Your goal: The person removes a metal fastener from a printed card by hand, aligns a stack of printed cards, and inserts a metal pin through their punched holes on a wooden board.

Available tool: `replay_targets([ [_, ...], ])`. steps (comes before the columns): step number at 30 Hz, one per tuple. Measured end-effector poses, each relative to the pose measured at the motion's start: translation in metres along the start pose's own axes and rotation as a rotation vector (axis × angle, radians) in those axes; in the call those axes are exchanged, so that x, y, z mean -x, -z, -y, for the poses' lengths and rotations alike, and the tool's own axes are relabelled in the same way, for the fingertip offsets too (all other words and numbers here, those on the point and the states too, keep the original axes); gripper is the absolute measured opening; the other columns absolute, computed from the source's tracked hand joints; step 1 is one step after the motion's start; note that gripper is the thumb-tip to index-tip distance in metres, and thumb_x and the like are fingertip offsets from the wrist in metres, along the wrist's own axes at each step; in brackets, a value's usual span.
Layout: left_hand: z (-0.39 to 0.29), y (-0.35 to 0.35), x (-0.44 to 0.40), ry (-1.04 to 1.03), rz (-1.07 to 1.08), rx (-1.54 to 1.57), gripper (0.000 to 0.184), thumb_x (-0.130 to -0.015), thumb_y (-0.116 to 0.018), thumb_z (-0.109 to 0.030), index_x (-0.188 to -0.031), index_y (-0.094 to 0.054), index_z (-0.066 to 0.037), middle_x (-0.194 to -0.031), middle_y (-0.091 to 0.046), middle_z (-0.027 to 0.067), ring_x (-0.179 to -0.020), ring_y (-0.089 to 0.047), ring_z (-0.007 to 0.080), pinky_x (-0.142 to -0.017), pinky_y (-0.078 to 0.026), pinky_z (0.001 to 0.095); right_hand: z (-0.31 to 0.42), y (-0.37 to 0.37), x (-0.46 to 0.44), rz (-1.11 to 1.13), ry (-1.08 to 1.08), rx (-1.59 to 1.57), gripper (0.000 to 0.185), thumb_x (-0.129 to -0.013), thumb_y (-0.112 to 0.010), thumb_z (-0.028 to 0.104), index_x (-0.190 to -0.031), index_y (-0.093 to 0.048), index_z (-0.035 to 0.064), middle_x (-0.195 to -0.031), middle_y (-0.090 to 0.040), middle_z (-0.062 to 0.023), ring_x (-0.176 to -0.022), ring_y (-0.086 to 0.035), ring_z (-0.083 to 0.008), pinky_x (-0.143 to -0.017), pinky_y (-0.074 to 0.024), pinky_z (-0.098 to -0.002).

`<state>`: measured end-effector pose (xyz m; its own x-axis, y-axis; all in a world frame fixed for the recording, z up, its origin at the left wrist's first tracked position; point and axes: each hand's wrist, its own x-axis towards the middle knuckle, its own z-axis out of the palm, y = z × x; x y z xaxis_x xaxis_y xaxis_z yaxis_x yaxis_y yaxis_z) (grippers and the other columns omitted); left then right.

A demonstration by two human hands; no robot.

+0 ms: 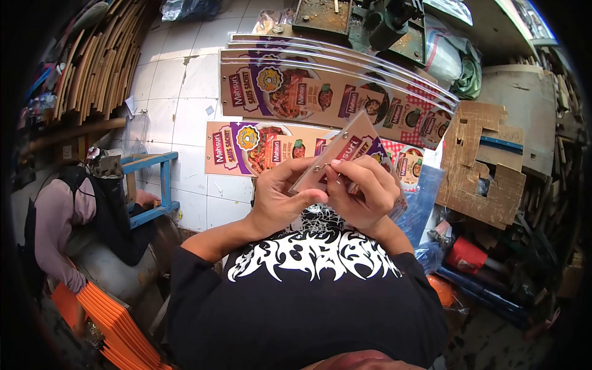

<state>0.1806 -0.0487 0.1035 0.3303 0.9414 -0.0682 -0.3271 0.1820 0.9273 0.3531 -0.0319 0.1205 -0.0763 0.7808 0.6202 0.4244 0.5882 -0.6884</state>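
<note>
My left hand (275, 192) grips the near end of a printed Mahsuri sign panel (350, 148), tilted up in front of my chest. Small metal eyelets sit along that end of the panel. Close to one eyelet, the fingers of my right hand (368, 188) are pinched together. A thin shiny piece shows at those fingertips, too small to name. Beneath the held panel lies another Mahsuri panel (231, 165), flat on the surface. Beyond it rests an overlapping stack of similar panels (330, 123), their clear edges fanned out.
White floor tiles (163, 123) extend to the left. A blue frame (165, 179) stands beside a co-worker's sleeve (52, 216), near stacked orange sheets (114, 314). At right are a cut wooden board (456, 160) and a red object (467, 254). A dark machine (391, 24) stands at the back.
</note>
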Motion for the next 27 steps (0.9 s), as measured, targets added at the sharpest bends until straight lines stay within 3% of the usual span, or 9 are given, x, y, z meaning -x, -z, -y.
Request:
replay_targets([
  [14,0.0021,-0.0004,0.0005,0.000,0.023,0.003,0.053,-0.083,-0.075,-0.010,-0.129,-0.052,0.003,-0.114,-0.065,0.0087,-0.100,-0.061,0.0089,-0.086,-0.051,0.0232,0.0030,0.0033,-0.0001,0.019,-0.064,-0.010,0.022,-0.067,-0.075,-0.004,-0.088,-0.067,0.0001,-0.073,-0.067,-0.0078,-0.056,-0.062,-0.0170,-0.050,-0.0479,-0.0263],
  [16,0.0021,0.0003,0.0007,-0.004,0.035,-0.003,0.050,-0.085,-0.073,-0.009,-0.129,-0.052,0.003,-0.114,-0.065,0.0099,-0.101,-0.061,0.0099,-0.086,-0.051,0.0235,0.0015,0.0033,0.0006,0.024,-0.029,-0.010,0.021,-0.071,-0.077,-0.004,-0.090,-0.067,-0.0008,-0.069,-0.064,-0.0088,-0.054,-0.059,-0.0138,-0.046,-0.0439,-0.0235],
  [27,-0.0003,-0.0050,-0.0006,-0.009,-0.041,-0.019,0.034,-0.093,-0.065,-0.012,-0.121,-0.055,0.004,-0.108,-0.066,0.0116,-0.098,-0.063,0.0132,-0.086,-0.051,0.0265,-0.0007,0.0027,0.0061,0.045,-0.029,0.004,0.023,-0.066,-0.075,-0.004,-0.088,-0.067,0.0004,-0.071,-0.065,-0.0084,-0.056,-0.062,-0.0181,-0.050,-0.0475,-0.0273],
])
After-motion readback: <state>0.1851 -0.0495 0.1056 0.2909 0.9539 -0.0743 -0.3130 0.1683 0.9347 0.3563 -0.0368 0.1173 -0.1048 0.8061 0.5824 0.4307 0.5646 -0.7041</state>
